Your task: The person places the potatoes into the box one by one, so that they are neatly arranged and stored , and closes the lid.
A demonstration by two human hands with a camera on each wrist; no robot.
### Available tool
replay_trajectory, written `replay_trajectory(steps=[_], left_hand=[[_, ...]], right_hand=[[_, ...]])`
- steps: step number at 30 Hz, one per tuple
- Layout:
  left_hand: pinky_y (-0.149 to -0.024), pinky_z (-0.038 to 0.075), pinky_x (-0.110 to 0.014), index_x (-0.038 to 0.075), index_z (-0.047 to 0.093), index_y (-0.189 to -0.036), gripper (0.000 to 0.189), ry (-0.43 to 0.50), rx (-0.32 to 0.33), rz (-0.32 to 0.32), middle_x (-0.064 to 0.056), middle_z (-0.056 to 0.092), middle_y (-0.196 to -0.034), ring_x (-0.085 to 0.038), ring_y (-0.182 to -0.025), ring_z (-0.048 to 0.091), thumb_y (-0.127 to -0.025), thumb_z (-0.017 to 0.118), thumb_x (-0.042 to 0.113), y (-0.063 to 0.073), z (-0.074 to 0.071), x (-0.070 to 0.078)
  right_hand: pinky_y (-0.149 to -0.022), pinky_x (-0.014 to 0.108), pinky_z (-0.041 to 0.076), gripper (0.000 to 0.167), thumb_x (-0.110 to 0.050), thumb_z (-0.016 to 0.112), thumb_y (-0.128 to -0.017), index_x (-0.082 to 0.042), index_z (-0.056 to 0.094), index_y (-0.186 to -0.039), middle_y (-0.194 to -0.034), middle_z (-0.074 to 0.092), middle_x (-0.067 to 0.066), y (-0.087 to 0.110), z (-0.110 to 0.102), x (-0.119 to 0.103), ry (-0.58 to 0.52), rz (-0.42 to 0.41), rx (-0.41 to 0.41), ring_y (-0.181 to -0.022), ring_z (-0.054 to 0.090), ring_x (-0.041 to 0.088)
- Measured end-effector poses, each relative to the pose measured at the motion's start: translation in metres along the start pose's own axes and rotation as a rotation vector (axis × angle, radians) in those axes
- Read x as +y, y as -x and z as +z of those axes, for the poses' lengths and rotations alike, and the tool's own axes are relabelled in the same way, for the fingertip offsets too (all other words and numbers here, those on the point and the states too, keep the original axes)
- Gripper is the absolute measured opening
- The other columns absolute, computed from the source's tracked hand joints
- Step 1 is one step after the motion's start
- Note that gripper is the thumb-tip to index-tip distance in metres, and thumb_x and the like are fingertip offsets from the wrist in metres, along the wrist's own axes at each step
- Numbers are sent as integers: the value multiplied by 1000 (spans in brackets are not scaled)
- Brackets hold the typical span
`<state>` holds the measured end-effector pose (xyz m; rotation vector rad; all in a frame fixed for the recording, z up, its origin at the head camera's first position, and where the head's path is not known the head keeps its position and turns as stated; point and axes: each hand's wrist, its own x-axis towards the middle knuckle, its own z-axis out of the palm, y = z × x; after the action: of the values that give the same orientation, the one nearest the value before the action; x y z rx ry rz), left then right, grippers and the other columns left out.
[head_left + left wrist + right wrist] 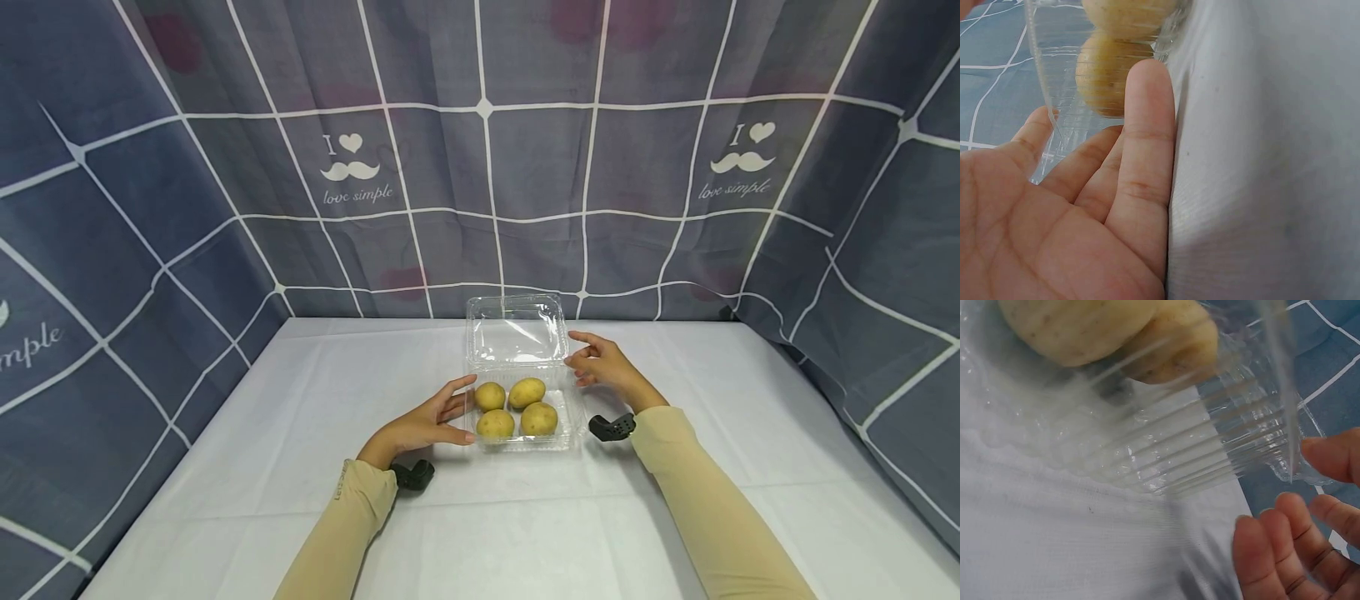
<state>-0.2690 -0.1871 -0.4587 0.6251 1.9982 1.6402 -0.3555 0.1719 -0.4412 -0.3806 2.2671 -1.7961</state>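
A clear plastic clamshell box (pixel 566 417) sits on the white table, its ribbed lid (pixel 517 333) raised at the back. Several yellow potatoes (pixel 539 419) lie inside, grouped toward the left and middle. My left hand (pixel 423 423) is at the box's left side, fingers spread along the clear wall and thumb low near the front corner. In the left wrist view, the thumb (pixel 1147 156) lies along the tabletop close to a potato (pixel 1100 75). At the right side, my right hand (pixel 603 362) has its fingers loosely bent by the lid's edge. Whether its fingertip touches the plastic I cannot tell.
A white cloth (pixel 300 417) covers the table. Dark checked curtains (pixel 435 167) hang along the back and both sides. Black wrist devices (pixel 611 427) are on both forearms near the box.
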Motion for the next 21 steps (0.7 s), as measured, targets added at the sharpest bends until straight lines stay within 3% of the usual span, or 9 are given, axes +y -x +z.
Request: replay_trajectory(steps=[12, 21], left_hand=[[-126, 27, -63, 8, 7, -174, 105, -1, -7, 4, -32, 17, -175, -48, -162, 19, -98, 80, 6, 1, -1, 0], [-127, 27, -63, 9, 7, -174, 105, -6, 0, -6, -32, 16, -175, -48, -162, 20, -98, 80, 7, 1, 0, 1]], right_hand=[[-74, 29, 63, 77, -6, 68, -104, 3, 26, -169, -134, 56, 27, -1, 0, 0, 28, 43, -60, -83, 66, 16], [-83, 34, 64, 80, -8, 68, -105, -2, 24, -171, -149, 50, 36, 4, -2, 0, 37, 18, -93, -108, 69, 25]])
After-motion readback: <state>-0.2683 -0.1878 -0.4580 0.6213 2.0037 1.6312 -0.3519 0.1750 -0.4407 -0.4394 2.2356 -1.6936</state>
